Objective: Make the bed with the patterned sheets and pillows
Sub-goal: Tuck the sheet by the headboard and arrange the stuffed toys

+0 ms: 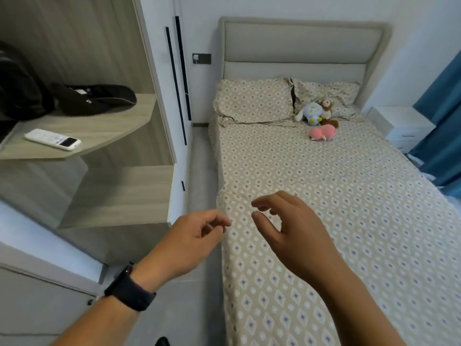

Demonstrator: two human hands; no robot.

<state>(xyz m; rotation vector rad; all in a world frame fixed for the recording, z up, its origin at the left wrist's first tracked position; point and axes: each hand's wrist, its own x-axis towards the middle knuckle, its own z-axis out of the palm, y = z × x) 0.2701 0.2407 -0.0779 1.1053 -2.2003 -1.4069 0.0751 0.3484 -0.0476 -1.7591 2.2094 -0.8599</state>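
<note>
Step in hand, prob: smoothing/tucking the patterned sheet (324,196) along the bed's left edge, where a fold/ridge crosses the cloth just beyond the hands. To do it well: take the sheet's edge w/ both hands, pull toward the foot & down over the side so the ridge flattens, keep tension even, don't drag the far side off. Left hand (192,243) hovers at the bed's left edge, fingers loosely curled, thumb & forefinger close together, holding nothing that I can see. Right hand (291,233) is over the sheet just inside that edge, fingers spread & bent, also empty. Sheet lies under & ahead of both hands. Two pillows (254,101) sit at the head end against the headboard (299,43), w/ soft toys (316,116) near the right one.
</note>
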